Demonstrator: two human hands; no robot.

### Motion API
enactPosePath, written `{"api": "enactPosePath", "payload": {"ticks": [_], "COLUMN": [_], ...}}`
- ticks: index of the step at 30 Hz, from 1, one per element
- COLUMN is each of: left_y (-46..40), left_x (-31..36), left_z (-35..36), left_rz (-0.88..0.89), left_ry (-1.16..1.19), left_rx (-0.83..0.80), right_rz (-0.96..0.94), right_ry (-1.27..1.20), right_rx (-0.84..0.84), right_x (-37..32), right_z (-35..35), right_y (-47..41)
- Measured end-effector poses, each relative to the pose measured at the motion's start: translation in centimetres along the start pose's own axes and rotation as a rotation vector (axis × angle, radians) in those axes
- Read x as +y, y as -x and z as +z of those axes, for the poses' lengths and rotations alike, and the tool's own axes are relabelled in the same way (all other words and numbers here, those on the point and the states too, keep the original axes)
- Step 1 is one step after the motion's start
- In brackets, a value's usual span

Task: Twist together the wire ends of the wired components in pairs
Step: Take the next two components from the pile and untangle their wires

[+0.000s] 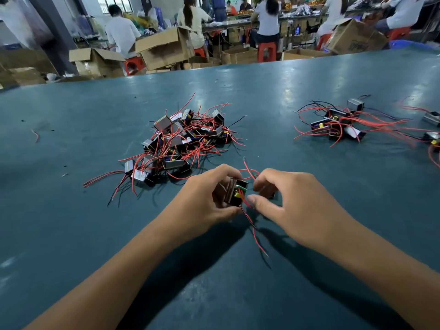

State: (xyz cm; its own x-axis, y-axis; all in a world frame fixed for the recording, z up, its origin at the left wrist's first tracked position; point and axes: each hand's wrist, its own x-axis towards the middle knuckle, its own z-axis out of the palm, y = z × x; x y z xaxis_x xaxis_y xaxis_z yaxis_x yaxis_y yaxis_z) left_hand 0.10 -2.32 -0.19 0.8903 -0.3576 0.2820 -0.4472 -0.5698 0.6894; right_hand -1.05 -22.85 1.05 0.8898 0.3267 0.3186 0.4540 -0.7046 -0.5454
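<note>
My left hand (202, 198) grips a small black wired component (234, 192) with yellow and green parts just above the teal table (226, 294). My right hand (292, 206) curls round a second dark component (270, 192), mostly hidden under its fingers, with the thumb touching the red wires (247, 203) of the first. Red and black wire ends (258, 241) trail toward me; other red wires (248, 171) loop out behind the hands.
A pile of loose wired components (181, 139) lies beyond my left hand. A smaller group with bunched red wires (340, 126) lies at the right, with more at the right edge (432, 136). Cardboard boxes (164, 47) and seated people are past the table's far edge.
</note>
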Motion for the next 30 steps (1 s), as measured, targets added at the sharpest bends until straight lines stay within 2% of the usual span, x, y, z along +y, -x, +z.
{"api": "enactPosePath", "payload": {"ticks": [7, 12, 16, 21, 26, 30], "left_y": [0.01, 0.05, -0.20, -0.25, -0.27, -0.17], "left_x": [-0.22, -0.16, -0.12, -0.36, -0.29, -0.32], "left_z": [0.17, 0.35, 0.26, 0.02, 0.24, 0.29], "left_rz": [-0.022, -0.035, -0.056, -0.100, -0.120, -0.127], "left_ry": [0.032, 0.098, 0.147, 0.232, 0.294, 0.294], "left_rx": [-0.026, -0.033, -0.049, -0.077, -0.101, -0.125], "right_rz": [-0.015, -0.055, -0.097, -0.115, -0.135, -0.134], "right_ry": [-0.133, 0.075, 0.142, -0.010, -0.112, -0.095], "right_rx": [-0.035, 0.012, 0.046, 0.014, 0.081, 0.076], "right_x": [-0.43, -0.66, -0.47, -0.17, 0.16, 0.20], "right_z": [0.73, 0.92, 0.83, 0.49, 0.27, 0.32], "right_y": [0.13, 0.27, 0.19, -0.11, -0.25, -0.34]}}
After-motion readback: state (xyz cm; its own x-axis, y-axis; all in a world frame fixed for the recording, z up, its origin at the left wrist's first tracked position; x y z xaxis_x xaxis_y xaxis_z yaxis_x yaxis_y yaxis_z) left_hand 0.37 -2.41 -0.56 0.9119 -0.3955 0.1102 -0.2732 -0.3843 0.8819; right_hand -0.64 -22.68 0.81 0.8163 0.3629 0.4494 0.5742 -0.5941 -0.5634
